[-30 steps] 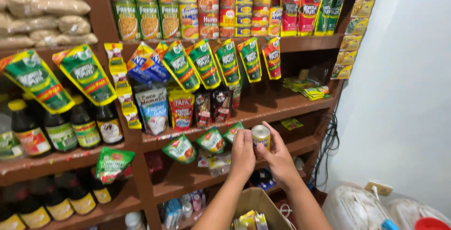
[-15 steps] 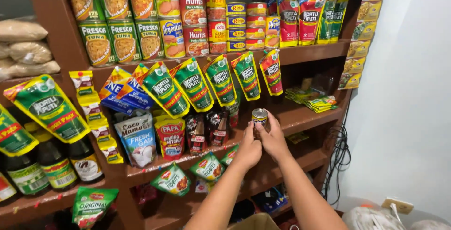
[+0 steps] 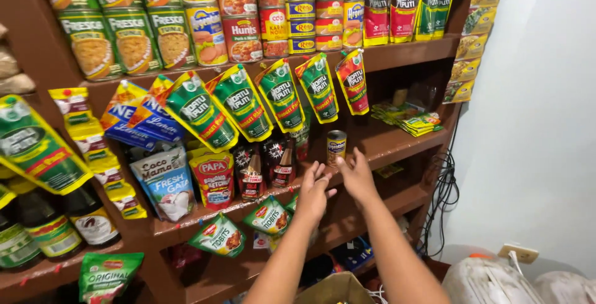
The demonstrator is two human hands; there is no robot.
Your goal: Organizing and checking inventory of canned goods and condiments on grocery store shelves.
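- Right hand [image 3: 357, 174]: open, fingers spread, holding nothing; fingertips just below and beside the small round metal can with a yellow-and-dark label [image 3: 336, 147], not clearly touching it.
- Left hand [image 3: 315, 193]: also open, fingers fanned, empty; sits just left of the right hand, over the front edge of the brown wooden shelf [image 3: 397, 143].
- Can stands upright, alone, on the shelf board a bit back from the front edge, approx. mid-length of the shelf.
- Room: bare board to the right of the can up to a flat stack of green-and-yellow sachets [image 3: 413, 121] near the right end; that stretch is open. Above the can, hanging pouches come down close.
- Left of the can: dark sauce pouches w/ red labels [image 3: 267, 166] stand near, then a red ketchup pouch [image 3: 213, 177] and a pale blue-and-white coconut milk pouch [image 3: 164, 183], all at the front edge.
- Overhead: row of green stand-up pouches [image 3: 279, 96] and one red pouch [image 3: 352, 80] hung from the upper shelf's front edge, tilted.
- Upper shelf: stacked tins, big red-labelled tins [image 3: 239, 15] centre, green-labelled ones to the left.
- Far left, lower board: dark glass bottles [image 3: 43, 223].
- Right of the shelving: white wall [image 3: 534, 124], black cables [image 3: 444, 186] hanging by the shelf's right end.
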